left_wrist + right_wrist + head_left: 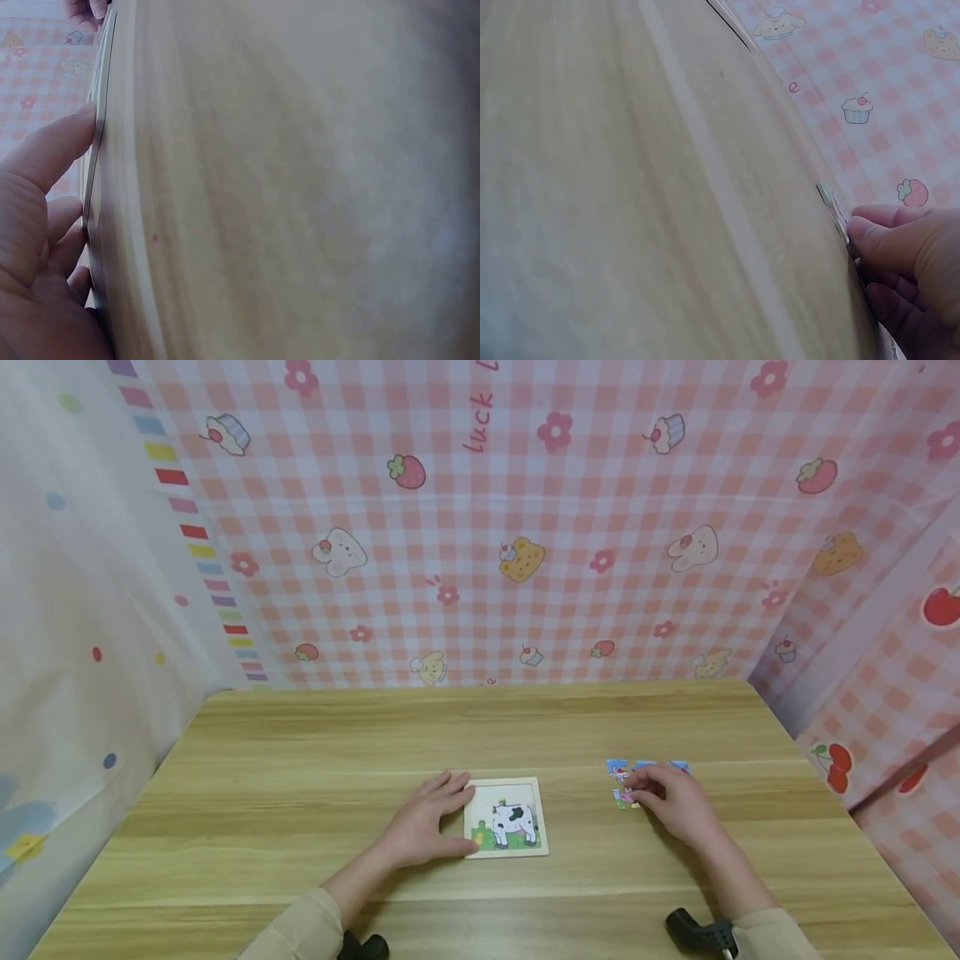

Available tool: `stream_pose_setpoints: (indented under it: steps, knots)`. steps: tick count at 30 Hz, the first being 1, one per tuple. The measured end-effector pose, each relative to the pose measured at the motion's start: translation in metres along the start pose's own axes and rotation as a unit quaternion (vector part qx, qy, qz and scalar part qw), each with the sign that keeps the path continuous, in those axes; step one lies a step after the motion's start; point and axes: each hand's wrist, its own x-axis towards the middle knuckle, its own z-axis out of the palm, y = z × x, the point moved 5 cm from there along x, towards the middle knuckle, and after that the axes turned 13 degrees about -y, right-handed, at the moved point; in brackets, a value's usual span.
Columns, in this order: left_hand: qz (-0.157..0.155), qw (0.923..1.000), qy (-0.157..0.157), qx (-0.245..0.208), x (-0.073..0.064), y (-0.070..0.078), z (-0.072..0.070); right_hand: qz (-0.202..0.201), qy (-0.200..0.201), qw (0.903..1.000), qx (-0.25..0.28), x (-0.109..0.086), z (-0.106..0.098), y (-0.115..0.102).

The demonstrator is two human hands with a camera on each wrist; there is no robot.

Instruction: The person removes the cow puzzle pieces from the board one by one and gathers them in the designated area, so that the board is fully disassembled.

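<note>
A square wooden puzzle tray (506, 856) lies flat near the middle of the table, with a cow picture filling its lower part and a bare area above. At its left edge rests my left hand (429, 827), fingers extended and thumb at the lower left corner. In the left wrist view, the thumb (64, 146) touches the thin edge of the tray. Off to the right, my right hand (678, 802) pinches a small colourful puzzle piece (624, 798) between thumb and forefinger, low at the tabletop. The right wrist view shows those fingertips (864, 227) against the piece's edge.
Several more puzzle pieces (617, 767) with blue parts lie around the right hand, some partly hidden beneath it. The wood-grain table (337, 735) meets a pink checked cloth (465, 610) at the back. Black wrist mounts (697, 935) sit below both wrists.
</note>
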Motion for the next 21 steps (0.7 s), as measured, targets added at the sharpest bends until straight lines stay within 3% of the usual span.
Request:
stream_pose_setpoints:
  steps: [21]
  knots:
    - [-0.001,1.0,0.001,-0.002,-0.0001,-0.0011,0.0009,0.045,-0.003,0.9983,-0.037,-0.002,0.0021,0.0009]
